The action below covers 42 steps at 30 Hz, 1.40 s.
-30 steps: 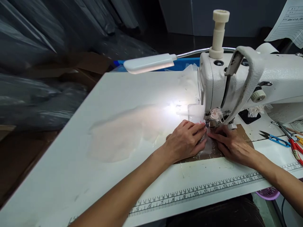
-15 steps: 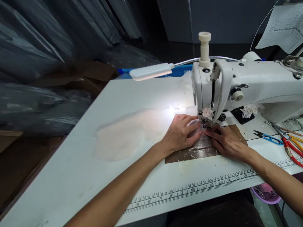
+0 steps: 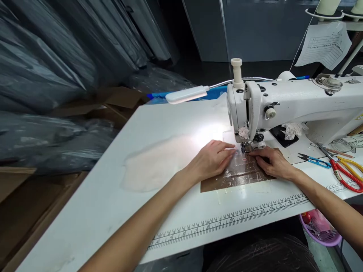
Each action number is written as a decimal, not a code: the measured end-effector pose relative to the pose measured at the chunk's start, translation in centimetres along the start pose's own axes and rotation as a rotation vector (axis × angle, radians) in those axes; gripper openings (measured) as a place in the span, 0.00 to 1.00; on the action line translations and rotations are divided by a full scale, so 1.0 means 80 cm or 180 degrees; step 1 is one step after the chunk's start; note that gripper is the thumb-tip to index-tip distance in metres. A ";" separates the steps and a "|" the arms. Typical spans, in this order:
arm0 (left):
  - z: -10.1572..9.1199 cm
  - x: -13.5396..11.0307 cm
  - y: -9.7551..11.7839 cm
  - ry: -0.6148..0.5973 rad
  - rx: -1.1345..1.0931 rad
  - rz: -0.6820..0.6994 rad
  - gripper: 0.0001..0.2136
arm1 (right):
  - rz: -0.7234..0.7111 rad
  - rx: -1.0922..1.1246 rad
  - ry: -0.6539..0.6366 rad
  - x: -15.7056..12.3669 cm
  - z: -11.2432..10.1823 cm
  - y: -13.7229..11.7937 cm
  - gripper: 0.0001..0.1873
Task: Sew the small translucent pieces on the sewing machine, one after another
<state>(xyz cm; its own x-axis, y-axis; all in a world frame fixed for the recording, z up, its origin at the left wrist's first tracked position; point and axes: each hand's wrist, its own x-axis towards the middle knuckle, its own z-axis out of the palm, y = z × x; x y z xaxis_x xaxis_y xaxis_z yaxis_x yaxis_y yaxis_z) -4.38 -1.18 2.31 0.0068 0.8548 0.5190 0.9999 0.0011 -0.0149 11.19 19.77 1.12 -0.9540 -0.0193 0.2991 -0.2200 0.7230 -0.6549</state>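
Observation:
At the needle area of the white sewing machine (image 3: 292, 98), a small piece of sheer, whitish fabric (image 3: 236, 163) lies under and in front of the presser foot (image 3: 245, 147). My left hand (image 3: 214, 158) rests on the left side of this fabric, fingers stretched toward the foot. Just right of the foot is my right hand (image 3: 270, 161), its index finger extended to the foot and its thumb apart below. Whether the right fingertips touch the fabric, I cannot tell. A brown shiny sheet (image 3: 217, 184) covers the bed beneath both hands.
A lamp (image 3: 187, 94) lights the table (image 3: 113, 223) left of the needle. A pale pinkish patch (image 3: 153, 166) spreads there. Blue thread snips (image 3: 317, 161) and red-handled scissors (image 3: 340, 175) lie right. A printed ruler (image 3: 227, 223) follows the front edge; a purple basket (image 3: 326, 241) hangs below.
My left hand has drawn slightly left of the presser foot, and my fingers are farther apart from the right hand, uncovering more sheer fabric. The head view has shifted.

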 end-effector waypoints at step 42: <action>0.007 0.004 0.033 -0.0106 -0.0546 0.0386 0.07 | -0.0224 -0.1895 -0.0600 0.016 0.007 -0.018 0.20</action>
<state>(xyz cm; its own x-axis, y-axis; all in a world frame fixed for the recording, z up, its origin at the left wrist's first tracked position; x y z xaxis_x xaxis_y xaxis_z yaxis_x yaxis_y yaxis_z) -1.78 -0.57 1.98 0.1296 0.8599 0.4938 0.9794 -0.1887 0.0716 10.20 18.35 2.07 -0.9729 -0.1630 0.1643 -0.1842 0.9751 -0.1232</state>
